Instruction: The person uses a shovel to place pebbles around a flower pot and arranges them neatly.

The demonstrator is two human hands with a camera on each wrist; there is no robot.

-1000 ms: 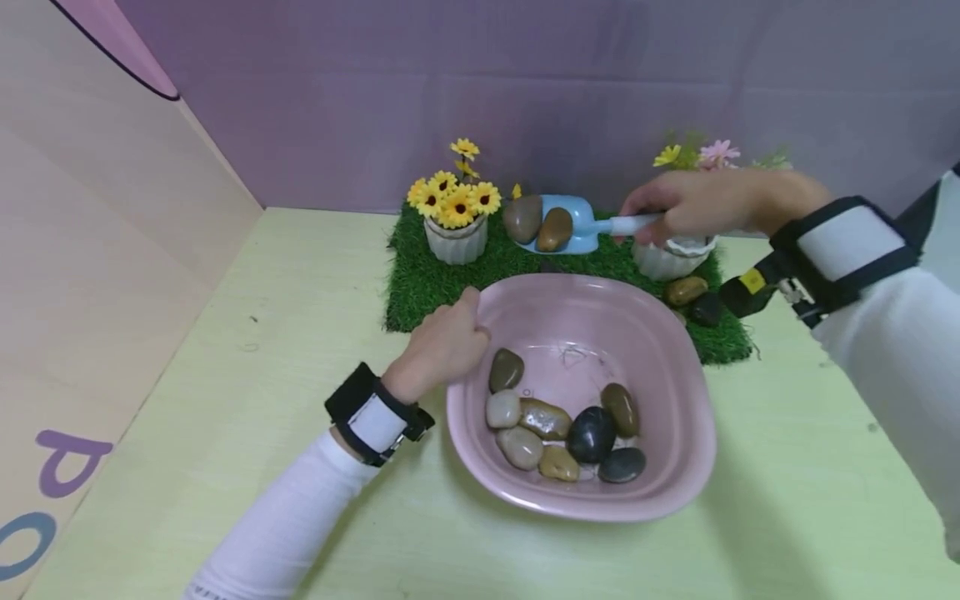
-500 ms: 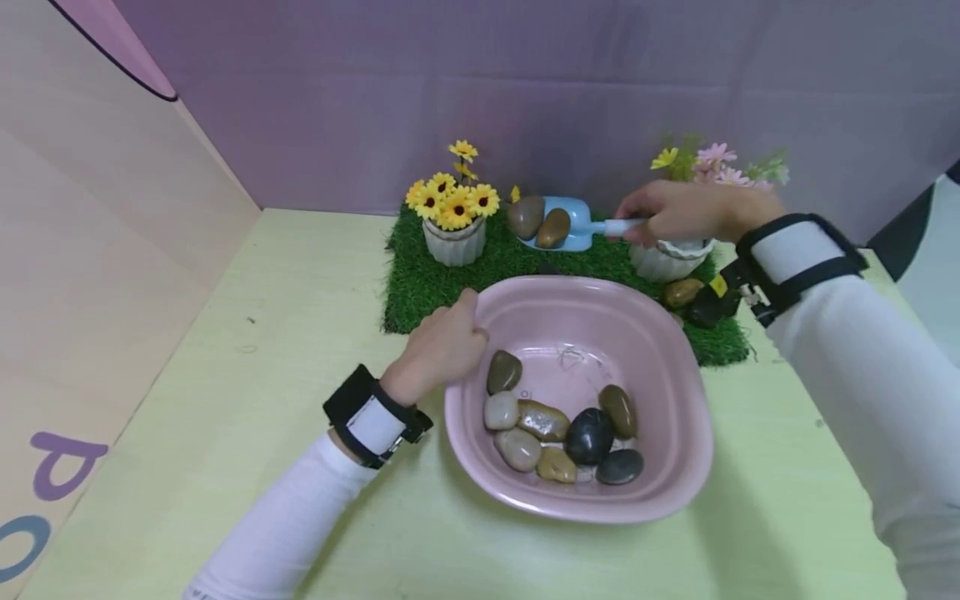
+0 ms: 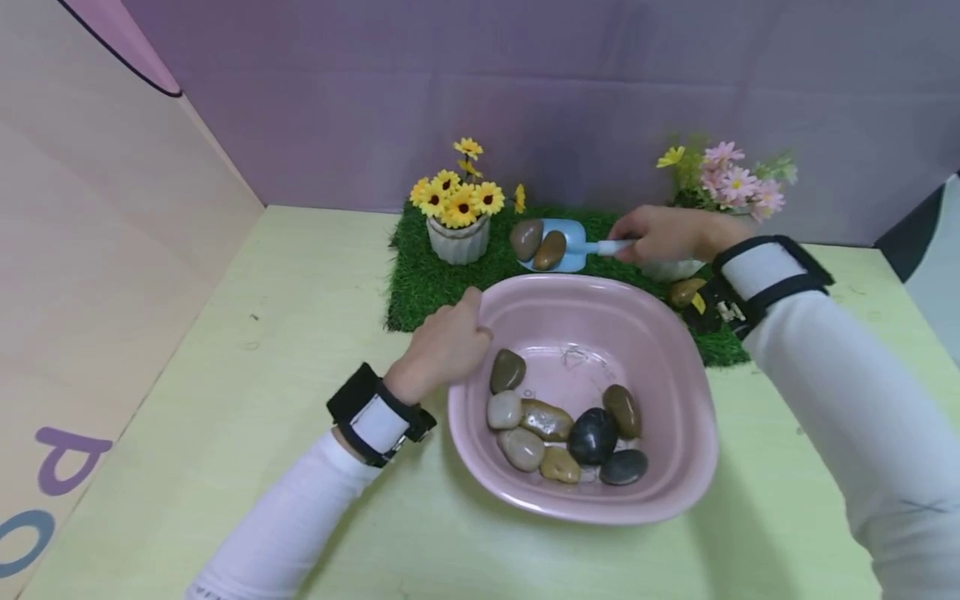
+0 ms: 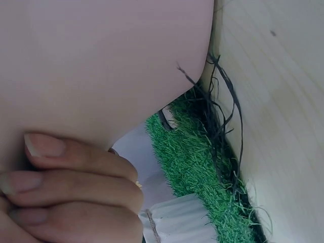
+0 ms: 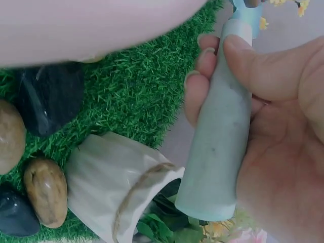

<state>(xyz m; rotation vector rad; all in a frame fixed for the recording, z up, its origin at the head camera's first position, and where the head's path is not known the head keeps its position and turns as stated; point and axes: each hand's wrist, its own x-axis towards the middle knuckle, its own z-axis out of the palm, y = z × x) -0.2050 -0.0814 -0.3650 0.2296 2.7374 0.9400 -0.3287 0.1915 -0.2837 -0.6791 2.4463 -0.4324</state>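
My left hand (image 3: 447,342) grips the left rim of a pink basin (image 3: 581,504); in the left wrist view its fingers curl against the basin's outer wall. Several smooth stones lie inside the basin, among them a black stone (image 3: 592,437) and a pale stone (image 3: 521,449). My right hand (image 3: 671,233) holds a small blue shovel (image 3: 576,237) by its whitish handle (image 5: 217,131), fingers and thumb wrapped round it. On the blade rest a grey-brown stone (image 3: 527,238) and a brown stone (image 3: 551,249). The shovel is over the grass mat, just behind the basin's far rim.
A green grass mat (image 3: 411,292) lies behind the basin. On it stand a pot of yellow flowers (image 3: 459,240) and a pot of pink flowers (image 3: 738,185), partly behind the right hand. More stones, one brown stone (image 5: 45,192) among them, lie by the right pot.
My right hand has brought the shovel with its two stones nearer and lower, toward the basin's far rim. My left hand keeps its grip and the basin has stayed in place.
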